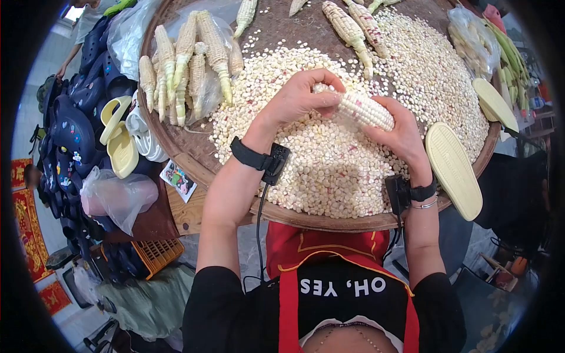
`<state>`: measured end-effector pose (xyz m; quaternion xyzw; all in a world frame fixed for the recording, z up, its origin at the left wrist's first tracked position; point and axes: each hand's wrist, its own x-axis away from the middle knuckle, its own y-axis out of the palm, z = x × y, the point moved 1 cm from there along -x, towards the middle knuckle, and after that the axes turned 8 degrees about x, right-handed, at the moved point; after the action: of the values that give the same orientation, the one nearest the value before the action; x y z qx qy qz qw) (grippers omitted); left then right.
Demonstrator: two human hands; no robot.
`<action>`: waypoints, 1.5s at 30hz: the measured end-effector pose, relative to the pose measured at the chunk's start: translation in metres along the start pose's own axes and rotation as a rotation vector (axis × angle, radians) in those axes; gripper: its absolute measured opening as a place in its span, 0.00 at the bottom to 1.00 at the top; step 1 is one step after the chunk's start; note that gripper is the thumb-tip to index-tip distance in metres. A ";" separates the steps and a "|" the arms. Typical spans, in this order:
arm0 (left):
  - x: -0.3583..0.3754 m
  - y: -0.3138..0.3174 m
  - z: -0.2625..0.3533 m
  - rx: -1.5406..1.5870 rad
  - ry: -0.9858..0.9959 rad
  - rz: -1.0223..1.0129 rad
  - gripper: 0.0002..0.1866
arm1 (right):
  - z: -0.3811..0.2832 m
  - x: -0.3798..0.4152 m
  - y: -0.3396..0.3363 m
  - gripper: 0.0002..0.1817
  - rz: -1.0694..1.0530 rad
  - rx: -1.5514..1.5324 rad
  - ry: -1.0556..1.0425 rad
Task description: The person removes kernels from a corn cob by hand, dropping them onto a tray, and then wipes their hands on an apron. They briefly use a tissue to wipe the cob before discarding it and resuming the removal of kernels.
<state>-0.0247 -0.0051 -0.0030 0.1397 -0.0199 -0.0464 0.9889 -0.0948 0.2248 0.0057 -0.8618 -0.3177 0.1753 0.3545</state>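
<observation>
A pale corn cob (pixel 366 110) with a few reddish kernels is held slantwise over a heap of loose kernels (pixel 329 176). My right hand (pixel 402 130) wraps round its near right end. At its upper left end, my left hand (pixel 306 97) is closed with bent fingers and thumb against the cob; what lies under those fingertips is partly hidden. The kernels cover much of a large round brown tray (pixel 265 29). Stripped cobs (pixel 212 50) with yellowish stalks are piled to the left, and more cobs (pixel 347 29) lie beyond my hands.
A yellow slipper (pixel 453 170) rests over the tray's right rim, with another slipper (pixel 495 105) behind it. Dark blue clogs (pixel 76 126) are heaped at the left. A clear bag (pixel 474 41) stands at the far right, and an orange crate (pixel 156 256) sits below left.
</observation>
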 end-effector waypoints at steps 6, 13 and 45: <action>0.000 0.001 -0.005 0.005 0.050 0.026 0.10 | -0.013 0.002 -0.002 0.33 0.026 0.167 -0.100; -0.001 -0.005 -0.007 0.142 -0.043 0.066 0.06 | -0.009 0.001 -0.003 0.33 0.005 0.087 -0.092; -0.001 -0.001 -0.006 0.059 -0.003 0.054 0.08 | -0.018 0.001 -0.003 0.31 -0.097 -0.105 0.090</action>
<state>-0.0252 -0.0044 -0.0094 0.1683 -0.0266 -0.0195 0.9852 -0.0859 0.2185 0.0200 -0.8699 -0.3515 0.1021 0.3308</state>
